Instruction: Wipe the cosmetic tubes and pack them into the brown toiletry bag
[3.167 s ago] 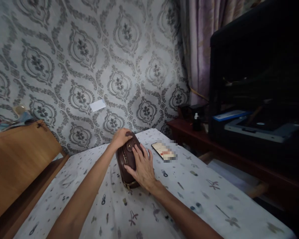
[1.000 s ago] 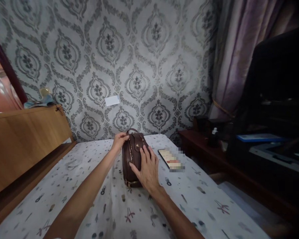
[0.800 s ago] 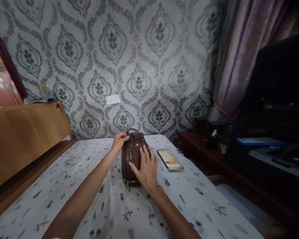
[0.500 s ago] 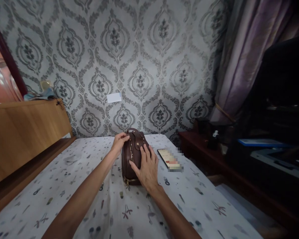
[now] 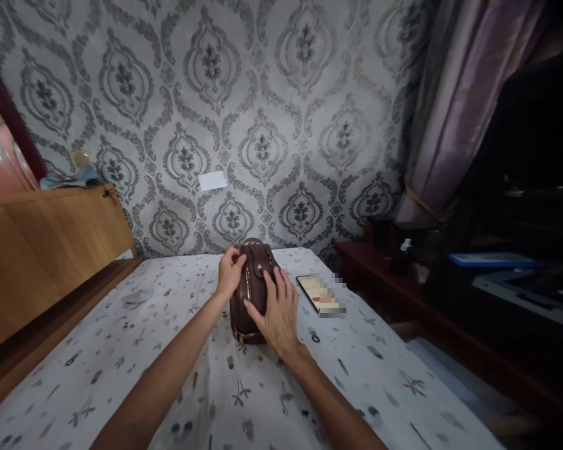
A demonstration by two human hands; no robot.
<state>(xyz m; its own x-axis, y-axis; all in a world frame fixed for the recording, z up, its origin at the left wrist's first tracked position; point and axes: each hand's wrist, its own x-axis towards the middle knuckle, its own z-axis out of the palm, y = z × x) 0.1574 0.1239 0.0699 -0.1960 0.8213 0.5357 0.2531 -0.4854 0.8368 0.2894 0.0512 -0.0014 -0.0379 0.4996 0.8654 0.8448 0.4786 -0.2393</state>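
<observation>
A dark brown leather handbag (image 5: 257,299) stands upright on the patterned white bedsheet, with a top handle, a snap tab and gold zippers. My left hand (image 5: 229,272) is closed at the bag's upper left edge, its thumb by the top end of the front zipper (image 5: 248,284). What exactly lies between those fingertips is hidden. Resting against the front and right side of the bag is my right hand (image 5: 281,312), its fingers spread and its thumb near the zipper's lower end. A phone (image 5: 315,292) with a lit screen, partly pixelated, lies to the right.
The bedsheet (image 5: 145,337) runs up to a grey patterned wall (image 5: 263,94). A wooden headboard (image 5: 51,231) borders the left. On the right stand a dark red cabinet (image 5: 366,265) with a small pump bottle (image 5: 405,250), a blue-edged flat item (image 5: 492,259) and a mauve curtain (image 5: 469,106).
My left hand has shifted slightly right, its fingers more curled at the bag's upper edge. My right hand stays on the bag. The view has tilted a little.
</observation>
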